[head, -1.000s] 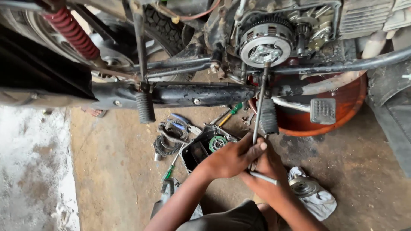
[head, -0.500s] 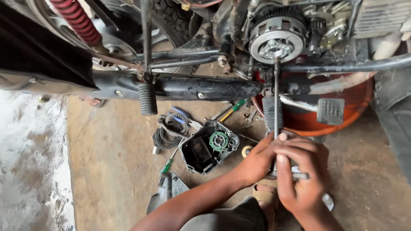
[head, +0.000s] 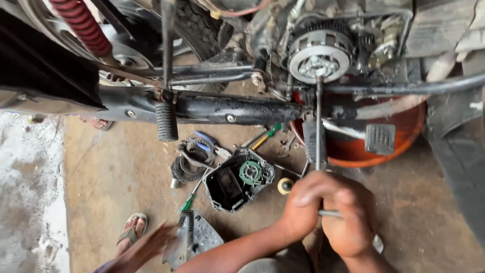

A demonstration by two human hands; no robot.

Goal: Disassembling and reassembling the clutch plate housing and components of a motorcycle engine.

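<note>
My left hand (head: 303, 205) and my right hand (head: 349, 225) sit side by side, both closed around the cross handle of a long T-handle wrench (head: 319, 126). Its thin steel shaft runs straight up from my hands. The tip is seated at the centre of the exposed round clutch assembly (head: 319, 54) on the motorcycle engine. A short end of the handle bar (head: 331, 214) shows between my two hands. My left forearm comes in from the lower left, and my right wrist leaves the frame at the bottom.
An orange basin (head: 409, 136) sits under the engine, behind a brake pedal (head: 380, 138). On the concrete floor lie a black engine cover (head: 237, 183), a green-handled screwdriver (head: 188, 201), pliers (head: 204, 144) and loose parts. A footpeg (head: 166, 121) hangs left. A sandalled foot (head: 130, 236) is lower left.
Both hands have slid right and lower in view while staying on the wrench handle. My right hand has come round beside the left. A blurred hand-like shape entered at lower left.
</note>
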